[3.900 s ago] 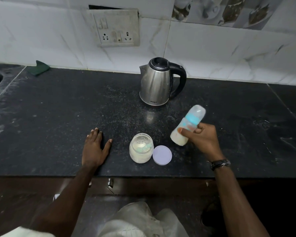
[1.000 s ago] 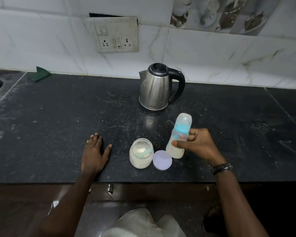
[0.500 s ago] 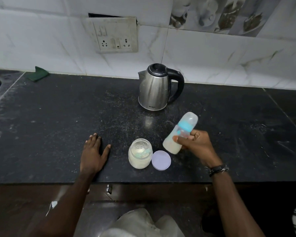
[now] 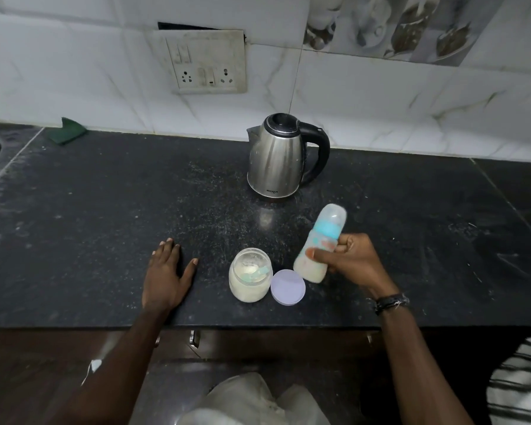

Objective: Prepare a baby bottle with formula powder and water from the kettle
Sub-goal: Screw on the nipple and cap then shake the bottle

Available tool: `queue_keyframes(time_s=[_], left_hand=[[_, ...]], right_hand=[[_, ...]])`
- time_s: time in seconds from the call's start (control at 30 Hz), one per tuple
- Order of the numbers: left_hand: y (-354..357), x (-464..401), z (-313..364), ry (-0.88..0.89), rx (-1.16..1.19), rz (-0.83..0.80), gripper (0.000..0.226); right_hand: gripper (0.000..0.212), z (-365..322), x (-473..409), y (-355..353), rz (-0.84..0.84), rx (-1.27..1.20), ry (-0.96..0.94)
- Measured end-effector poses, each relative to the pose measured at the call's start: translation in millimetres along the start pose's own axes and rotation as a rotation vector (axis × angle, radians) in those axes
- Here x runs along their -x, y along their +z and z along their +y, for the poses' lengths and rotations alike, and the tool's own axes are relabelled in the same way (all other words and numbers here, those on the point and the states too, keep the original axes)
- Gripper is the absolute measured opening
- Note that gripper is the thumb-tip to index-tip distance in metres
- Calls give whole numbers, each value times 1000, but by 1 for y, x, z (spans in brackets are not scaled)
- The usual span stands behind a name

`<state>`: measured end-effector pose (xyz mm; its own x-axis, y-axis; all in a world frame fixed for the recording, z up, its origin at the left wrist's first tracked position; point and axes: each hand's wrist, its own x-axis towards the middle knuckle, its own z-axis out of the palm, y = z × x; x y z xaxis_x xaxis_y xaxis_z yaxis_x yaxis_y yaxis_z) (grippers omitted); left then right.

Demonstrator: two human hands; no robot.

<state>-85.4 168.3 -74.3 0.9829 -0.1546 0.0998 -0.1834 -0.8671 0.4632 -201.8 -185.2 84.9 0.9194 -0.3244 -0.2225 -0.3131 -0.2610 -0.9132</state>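
This looks like the mixing stage: the right hand (image 4: 351,261) grips the capped baby bottle (image 4: 319,249), tilted above the counter (image 4: 105,210) and holding milky liquid. The left hand (image 4: 166,276) lies flat, fingers spread. Next, probably closing the open formula jar (image 4: 250,279), scoop inside, with its lid (image 4: 288,287). The kettle (image 4: 278,161) stands behind.

The room is dim, with soft light from above paling the far wall tiles (image 4: 380,96). The kettle (image 4: 276,161) casts a faint sheen on the dark counter (image 4: 105,210) just near it. The bottle (image 4: 319,246) looks smeared by motion. Edges bow outward; below the counter is murky.
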Motion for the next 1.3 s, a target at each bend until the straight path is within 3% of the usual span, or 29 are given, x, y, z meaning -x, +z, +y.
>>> queue_keyframes(time_s=[0.1, 0.2, 0.27, 0.4, 0.53, 0.9, 1.0, 1.1, 1.3], left_hand=[[0, 0, 0, 2, 2, 2, 70], [-1, -1, 1, -4, 3, -2, 70], [0, 0, 1, -2, 1, -6, 70], [-1, 1, 1, 0, 13, 4, 68], [-1, 0, 1, -2, 15, -2, 68], [-1, 1, 1, -2, 8, 0, 68], [-1, 0, 0, -2, 2, 0, 68], [-1, 1, 1, -5, -4, -2, 68], [-2, 1, 2, -8, 3, -3, 68]], right_hand=[[31, 3, -1, -3, -80, 171, 29], [29, -2, 2, -4, -12, 64, -8], [23, -5, 2, -9, -67, -38, 4], [31, -9, -1, -14, -30, 121, -10], [29, -7, 0, -15, -62, 13, -46], [38, -8, -2, -14, 9, 116, -83], [28, -8, -1, -14, -29, 35, -44], [34, -9, -1, -17, 14, 155, -46], [31, -7, -5, -21, -20, 62, -21]])
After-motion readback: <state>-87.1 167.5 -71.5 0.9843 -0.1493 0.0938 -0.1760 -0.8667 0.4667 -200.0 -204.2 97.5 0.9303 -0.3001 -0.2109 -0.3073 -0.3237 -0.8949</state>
